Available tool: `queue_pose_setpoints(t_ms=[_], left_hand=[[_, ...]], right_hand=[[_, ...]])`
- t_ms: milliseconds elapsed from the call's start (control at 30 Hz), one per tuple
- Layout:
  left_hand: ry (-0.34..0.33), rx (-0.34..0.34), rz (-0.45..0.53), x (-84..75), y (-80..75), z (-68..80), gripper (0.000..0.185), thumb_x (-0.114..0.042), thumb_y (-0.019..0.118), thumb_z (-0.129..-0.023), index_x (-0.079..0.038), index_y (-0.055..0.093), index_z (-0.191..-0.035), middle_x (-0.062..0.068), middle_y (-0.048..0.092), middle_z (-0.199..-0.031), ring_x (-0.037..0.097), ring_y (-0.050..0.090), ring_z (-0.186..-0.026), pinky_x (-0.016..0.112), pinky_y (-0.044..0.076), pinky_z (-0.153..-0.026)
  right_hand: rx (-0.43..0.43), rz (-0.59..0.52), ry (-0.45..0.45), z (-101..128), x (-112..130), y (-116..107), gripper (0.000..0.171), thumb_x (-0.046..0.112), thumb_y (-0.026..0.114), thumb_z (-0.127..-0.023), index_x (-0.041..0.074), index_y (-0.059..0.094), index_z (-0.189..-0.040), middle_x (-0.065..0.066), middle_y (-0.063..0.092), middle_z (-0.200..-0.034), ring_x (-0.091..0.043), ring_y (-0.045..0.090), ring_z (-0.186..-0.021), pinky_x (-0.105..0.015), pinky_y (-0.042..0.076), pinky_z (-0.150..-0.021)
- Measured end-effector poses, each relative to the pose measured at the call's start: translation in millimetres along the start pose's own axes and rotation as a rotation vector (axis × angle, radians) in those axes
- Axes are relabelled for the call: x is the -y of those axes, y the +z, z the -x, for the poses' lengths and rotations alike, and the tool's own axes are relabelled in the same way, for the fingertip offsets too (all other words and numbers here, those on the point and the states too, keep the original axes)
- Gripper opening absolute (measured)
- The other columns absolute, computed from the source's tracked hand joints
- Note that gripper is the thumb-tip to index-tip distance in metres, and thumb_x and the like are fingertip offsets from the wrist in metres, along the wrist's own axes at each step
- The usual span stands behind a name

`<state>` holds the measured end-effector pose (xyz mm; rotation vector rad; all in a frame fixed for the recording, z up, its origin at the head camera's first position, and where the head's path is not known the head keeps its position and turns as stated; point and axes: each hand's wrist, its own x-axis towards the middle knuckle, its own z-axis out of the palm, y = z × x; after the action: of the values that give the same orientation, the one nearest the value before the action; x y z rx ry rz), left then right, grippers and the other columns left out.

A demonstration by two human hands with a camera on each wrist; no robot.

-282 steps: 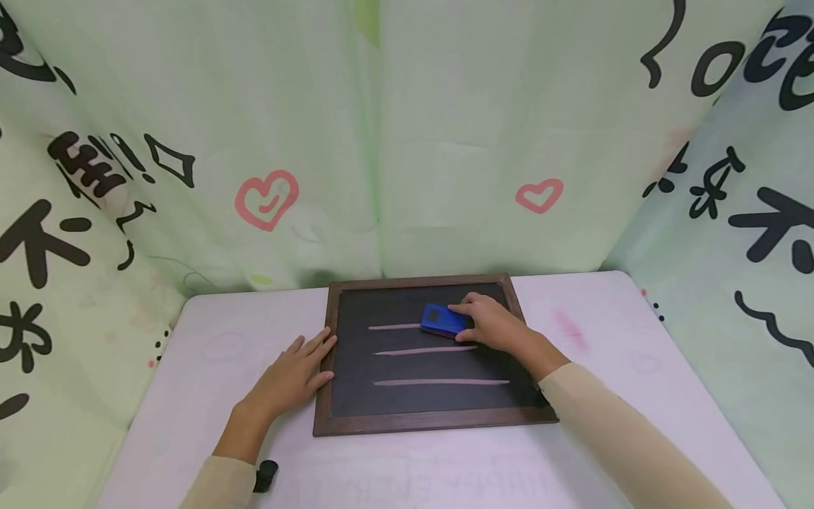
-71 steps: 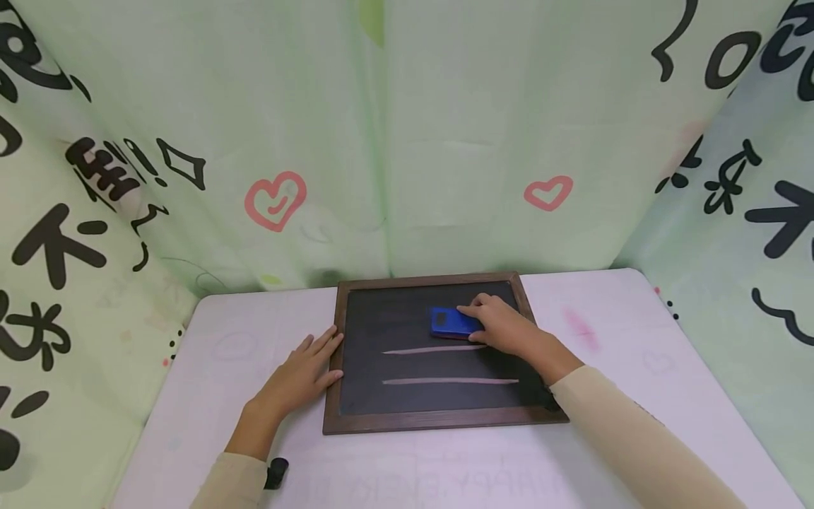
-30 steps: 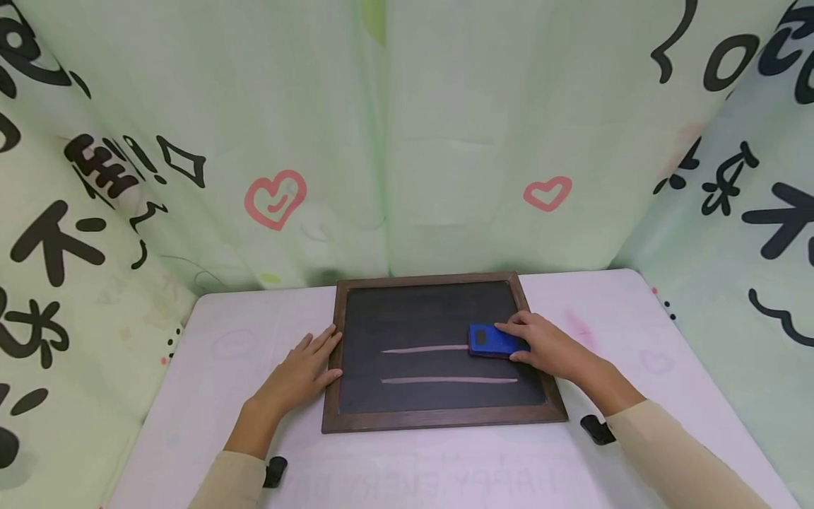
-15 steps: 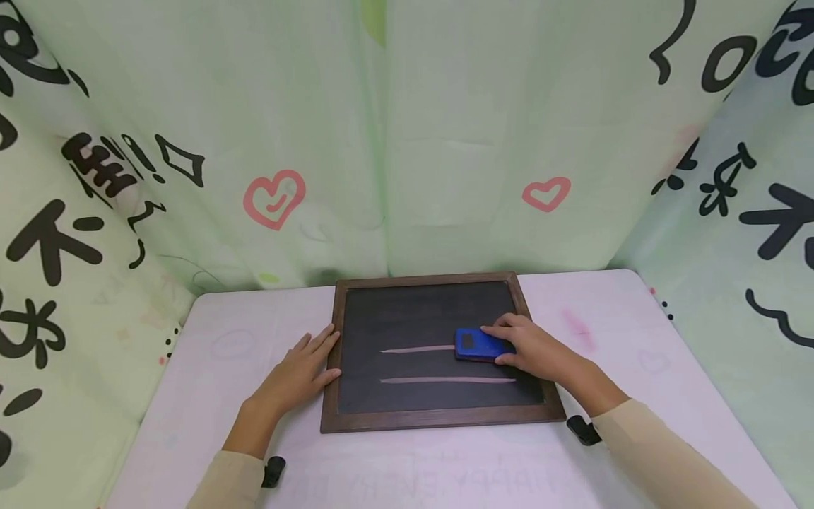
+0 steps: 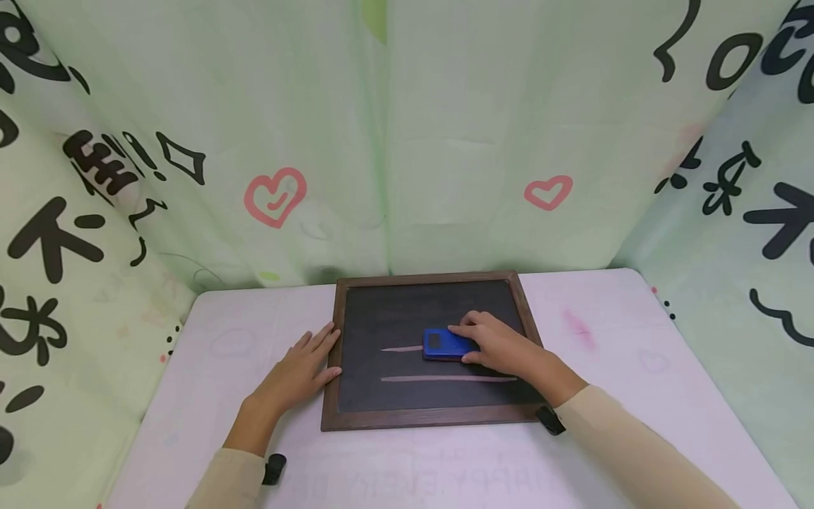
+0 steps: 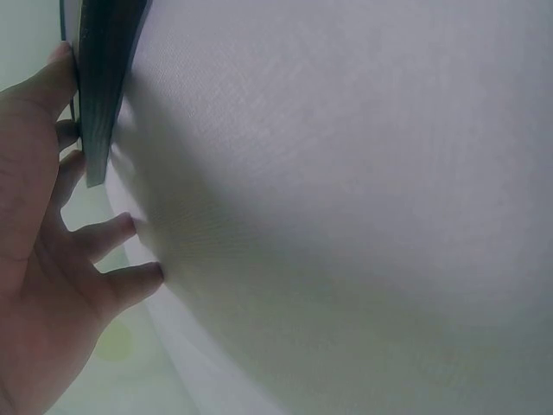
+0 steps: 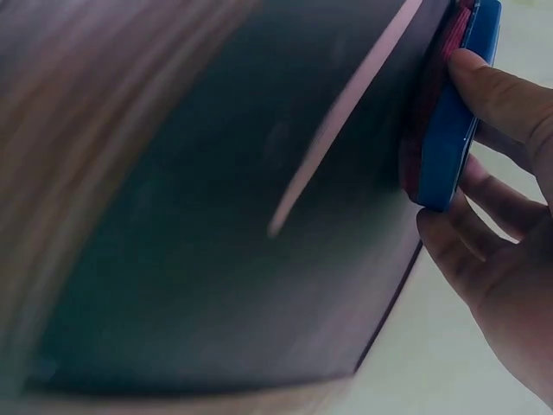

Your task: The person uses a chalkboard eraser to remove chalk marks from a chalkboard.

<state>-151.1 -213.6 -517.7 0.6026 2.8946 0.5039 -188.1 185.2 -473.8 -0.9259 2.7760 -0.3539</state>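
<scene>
A small blackboard [image 5: 400, 304] in a brown wooden frame lies on the table. My right hand [image 5: 499, 345] grips a blue eraser [image 5: 441, 344] by its sides, its dark red felt face [image 7: 423, 130] down against the board in the right wrist view. Left of the eraser shows a short stub of a pink chalk line [image 5: 402, 348]. Below it a longer pink chalk line [image 5: 448, 379] runs across the board. My left hand [image 5: 295, 371] lies with fingers spread, fingertips and thumb on the board's left frame edge [image 6: 108, 86].
The board stands near the back edge of a whitish table [image 5: 407, 466]. Behind and at both sides hangs a pale green curtain [image 5: 445, 141] with black lettering and pink hearts. A black wrist device [image 5: 275, 469] sits at the left cuff, another [image 5: 550, 420] at the right.
The uppermost chalk line seen at first is gone. The right hand came down to the middle line with the eraser, then slid left along it, shortening it. The left hand kept its place.
</scene>
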Motion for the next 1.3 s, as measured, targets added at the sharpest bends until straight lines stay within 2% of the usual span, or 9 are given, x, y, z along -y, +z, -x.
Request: queue_pose_setpoints(t_ms=[567,933,1100,1300], left_hand=[[0.001,0.003,-0.012,-2.3,-4.3,1.9,0.073,-0.039,0.062,-0.104,-0.011,0.032,-0.163,0.009,0.025,-0.172,0.053,0.031,-0.15,0.067,0.033,-0.118],[-0.024,0.022,-0.013,-2.9,-3.7,-0.2,0.073,-0.042,0.061,-0.103,-0.013,0.032,-0.164,0.007,0.024,-0.172,0.052,0.031,-0.151,0.069,0.034,-0.117],[-0.025,0.024,-0.006,-1.0,-2.3,0.7,0.073,-0.041,0.062,-0.103,-0.013,0.032,-0.163,0.008,0.025,-0.172,0.052,0.031,-0.15,0.068,0.034,-0.117],[-0.021,0.02,-0.019,0.0,-1.0,-0.9,0.074,-0.044,0.061,-0.103,-0.014,0.032,-0.164,0.006,0.024,-0.172,0.051,0.031,-0.151,0.07,0.035,-0.116]], right_hand=[[0.074,0.01,-0.06,-65,61,10,0.061,0.029,0.076,-0.096,0.008,0.055,-0.15,-0.012,0.059,-0.129,-0.026,0.054,-0.106,-0.038,0.053,-0.09],[0.119,0.113,-0.066,-103,101,15,0.061,0.032,0.073,-0.098,0.012,0.053,-0.152,-0.01,0.059,-0.134,-0.027,0.058,-0.114,-0.036,0.055,-0.101],[0.125,0.105,-0.06,-107,109,16,0.06,0.032,0.073,-0.098,0.012,0.054,-0.152,-0.011,0.06,-0.135,-0.028,0.059,-0.115,-0.037,0.054,-0.103],[0.112,0.102,-0.055,-103,105,15,0.061,0.034,0.073,-0.098,0.015,0.054,-0.152,-0.011,0.059,-0.134,-0.026,0.058,-0.114,-0.036,0.055,-0.101]])
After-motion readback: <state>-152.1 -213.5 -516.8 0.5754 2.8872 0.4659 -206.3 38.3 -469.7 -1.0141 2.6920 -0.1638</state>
